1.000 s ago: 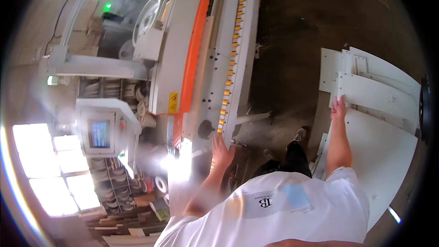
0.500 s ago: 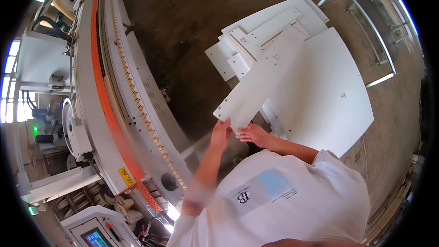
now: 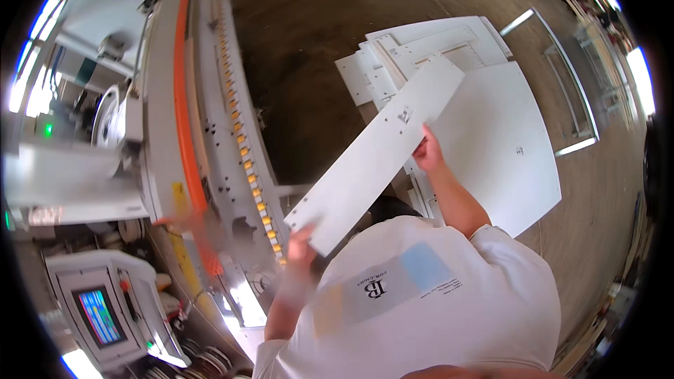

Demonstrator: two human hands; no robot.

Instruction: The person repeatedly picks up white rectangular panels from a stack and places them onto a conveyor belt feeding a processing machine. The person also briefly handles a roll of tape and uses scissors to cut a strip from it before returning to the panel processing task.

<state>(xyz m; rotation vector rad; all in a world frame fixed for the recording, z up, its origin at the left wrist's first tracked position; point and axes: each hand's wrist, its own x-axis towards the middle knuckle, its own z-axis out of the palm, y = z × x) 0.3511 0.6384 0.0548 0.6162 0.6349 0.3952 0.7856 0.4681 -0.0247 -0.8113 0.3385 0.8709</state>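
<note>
Clearly, both hands are on one long white panel (image 3: 378,154), a flat, smooth, straight-edged board that runs slantwise between them. Small dark holes dot its end beside the left hand (image 3: 302,244), and a dark-marked label sits on its face near the right hand (image 3: 427,149). The left hand, blurred, is closed on the near end; how its fingers bend there I cannot tell. The right hand grips the long right-hand edge farther up, its thumb along the top and its fingers curled in beneath. The panel's far end reaches past the right hand, above a stack of flat white boards (image 3: 393,63). Just right of that hand spreads a broad, smooth board (image 3: 491,147) with a curved outline. Beside the left hand, close to the panel's near corner, runs a row of small yellow rollers (image 3: 247,165); farther left is a smooth orange strip (image 3: 186,98).
</note>
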